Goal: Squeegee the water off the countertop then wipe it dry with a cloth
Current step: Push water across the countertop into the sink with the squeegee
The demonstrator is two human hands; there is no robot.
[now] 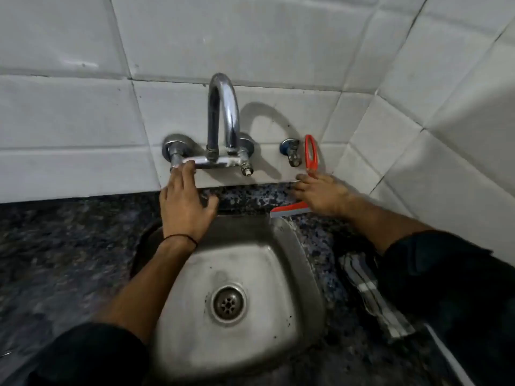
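Note:
A red squeegee (310, 153) stands with its looped handle up against the tiled wall; its grey-edged blade (289, 211) rests on the dark speckled countertop (69, 246) behind the sink's right corner. My right hand (323, 195) covers the squeegee's middle and grips it. My left hand (185, 201) reaches over the sink's back rim, fingertips touching the left tap valve (174, 156), holding nothing. A striped grey-and-white cloth (373, 296) lies on the countertop right of the sink, partly under my right sleeve.
A steel sink (284, 274) with a round drain fills the middle. A chrome wall faucet (224, 118) arches above it, and a small angle valve (291, 151) sticks out beside the squeegee handle. White tiled walls meet in a corner at the right.

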